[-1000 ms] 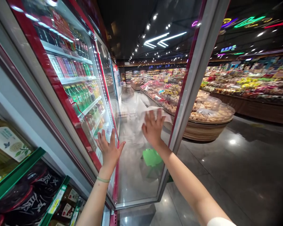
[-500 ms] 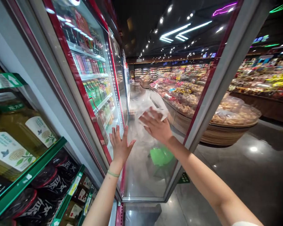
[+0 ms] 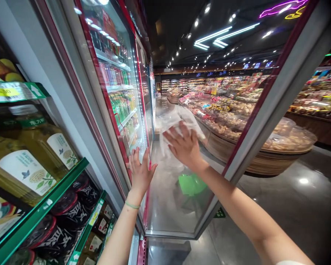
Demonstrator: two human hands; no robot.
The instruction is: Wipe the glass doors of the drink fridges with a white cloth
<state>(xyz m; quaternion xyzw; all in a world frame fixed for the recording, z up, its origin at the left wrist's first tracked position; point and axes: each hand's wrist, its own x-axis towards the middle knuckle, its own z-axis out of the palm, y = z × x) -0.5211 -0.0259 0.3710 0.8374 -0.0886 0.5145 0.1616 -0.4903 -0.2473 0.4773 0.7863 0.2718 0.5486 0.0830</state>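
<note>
An open glass fridge door (image 3: 182, 206) with a red and grey frame swings out in front of me. My right hand (image 3: 183, 145) lies flat on the glass with fingers spread, pressing a white cloth (image 3: 176, 125) against the pane. My left hand (image 3: 140, 171), with a green band on its wrist, rests open against the hinge side of the door, fingers pointing up. The glass below the cloth looks misted.
On the left are green-edged shelves (image 3: 57, 191) with bottled drinks and dark packets, then lit coolers (image 3: 118, 95) full of bottles. A green stool (image 3: 191, 184) shows through the glass. Round bulk-food displays (image 3: 264, 147) and a shiny floor lie to the right.
My view has shifted closer to the shelves on the left. The right hand has slid the cloth leftward and tilted on the glass. The left hand stays on the door edge.
</note>
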